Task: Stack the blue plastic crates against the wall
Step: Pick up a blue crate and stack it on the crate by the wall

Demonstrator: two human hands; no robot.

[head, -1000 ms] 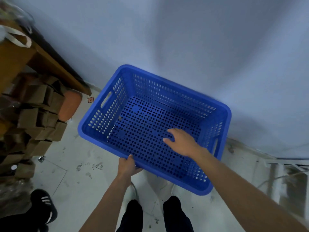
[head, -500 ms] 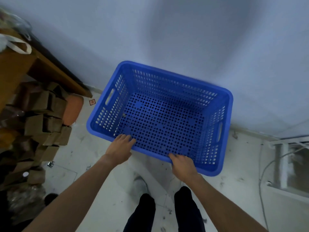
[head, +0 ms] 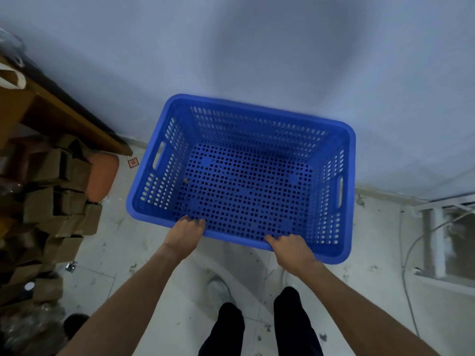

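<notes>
One blue plastic crate (head: 259, 116) with perforated walls and floor fills the middle of the view, its far long side against the pale wall (head: 282, 47). It is empty, apart from a small scrap on its floor. My left hand (head: 186, 233) grips the near rim left of centre, fingers curled over the edge. My right hand (head: 290, 249) grips the same rim further right. What the crate rests on is hidden beneath it.
A wooden table (head: 51, 109) and a pile of cardboard boxes (head: 51, 201) crowd the left side. An orange stool seat (head: 102, 173) sits beside the crate's left end. A white frame and cable (head: 437, 227) lie on the right. My legs (head: 259, 327) stand on stained floor.
The crate has swung square to the wall and moved closer to it. My right hand came out of the crate onto the near rim; my left hand shifted along that rim.
</notes>
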